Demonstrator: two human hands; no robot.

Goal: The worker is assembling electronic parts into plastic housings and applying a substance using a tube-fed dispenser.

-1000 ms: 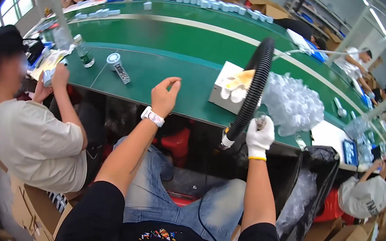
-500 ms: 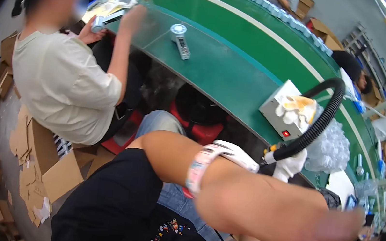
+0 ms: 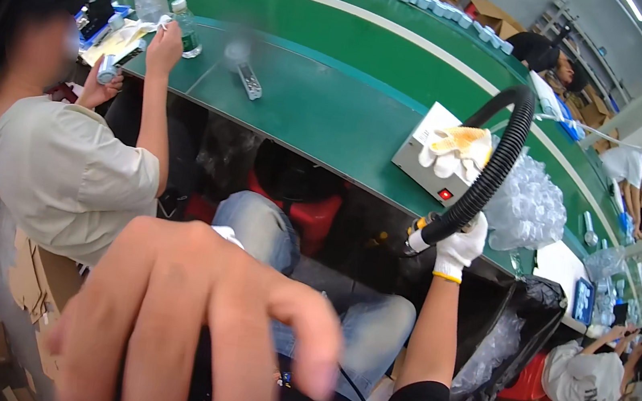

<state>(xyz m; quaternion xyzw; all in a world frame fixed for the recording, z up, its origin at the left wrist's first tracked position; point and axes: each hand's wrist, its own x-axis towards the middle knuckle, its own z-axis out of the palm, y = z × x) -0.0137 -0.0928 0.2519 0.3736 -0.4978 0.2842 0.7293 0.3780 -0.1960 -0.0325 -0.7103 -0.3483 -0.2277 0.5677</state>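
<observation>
Hose: I see my gloved right hand [image 3: 459, 249] clamped round the black hose [image 3: 495, 171] at the desk [image 3: 332, 113] edge, beside the grey box [image 3: 431, 166].
Left hand [image 3: 207, 323]: bare, fingers spread, holding nothing, close to the camera.

My left hand [image 3: 199, 322] bare, fingers spread, close to lens, lower left. My right hand [image 3: 459, 247] gloved, fist closed, centre right.
</observation>
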